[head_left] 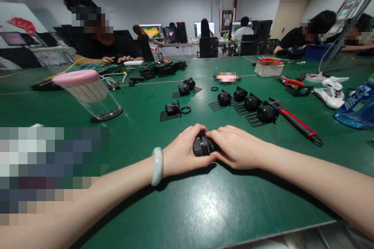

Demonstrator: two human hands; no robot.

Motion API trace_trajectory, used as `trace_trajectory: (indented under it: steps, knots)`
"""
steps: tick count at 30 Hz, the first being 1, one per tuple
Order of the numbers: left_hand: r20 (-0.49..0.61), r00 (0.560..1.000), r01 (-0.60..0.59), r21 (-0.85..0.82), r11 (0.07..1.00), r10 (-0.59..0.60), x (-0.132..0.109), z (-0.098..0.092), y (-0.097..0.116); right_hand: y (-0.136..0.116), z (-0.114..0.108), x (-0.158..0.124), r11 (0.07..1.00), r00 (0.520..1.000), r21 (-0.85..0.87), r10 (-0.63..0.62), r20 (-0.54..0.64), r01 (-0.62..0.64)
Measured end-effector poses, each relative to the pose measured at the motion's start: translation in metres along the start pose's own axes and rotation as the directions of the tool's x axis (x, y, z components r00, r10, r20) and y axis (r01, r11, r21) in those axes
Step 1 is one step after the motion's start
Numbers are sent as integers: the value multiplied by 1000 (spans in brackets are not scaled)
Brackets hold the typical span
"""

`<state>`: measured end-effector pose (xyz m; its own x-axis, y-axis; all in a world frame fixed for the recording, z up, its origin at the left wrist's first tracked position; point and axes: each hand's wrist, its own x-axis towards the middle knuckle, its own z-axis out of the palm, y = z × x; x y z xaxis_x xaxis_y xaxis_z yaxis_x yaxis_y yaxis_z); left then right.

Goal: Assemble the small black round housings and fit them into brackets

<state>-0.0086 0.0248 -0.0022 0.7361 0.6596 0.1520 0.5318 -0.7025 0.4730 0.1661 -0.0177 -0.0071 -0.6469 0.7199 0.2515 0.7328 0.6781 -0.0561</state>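
Observation:
Both of my hands meet over a small black plastic part (201, 147) on the green table (187, 210). My left hand (182, 151), with a pale bangle (157, 165) on its wrist, wraps its fingers round the part's left side. From the right, my right hand (235, 147) closes on the same part. Most of the part is hidden between my fingers. Beyond my hands lie several similar black parts on flat bases (253, 103), and another (172, 109) with a loose black ring (186, 110) beside it.
A clear cup with a pink lid (87, 91) stands at the left. Red-handled pliers (295, 121) lie at the right, near a blue bottle (358, 107) and a small cardboard box (269, 68). Other people sit along the far and right table edges.

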Motion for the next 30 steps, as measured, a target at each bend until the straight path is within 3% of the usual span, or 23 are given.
trace_trajectory:
  steps: [12,23,30]
  knots:
    - [26,1000,-6,23,1000,5,0,-2,0,0,-1,2,998,999,34,43,15,-43]
    - [6,1000,-16,7,1000,16,-3,0,-2,0,-2,-1,989,994,145,41,-98,-26]
    - [0,1000,-23,-4,1000,23,-4,0,-2,-2,2,-1,997,994,79,16,-104,-8]
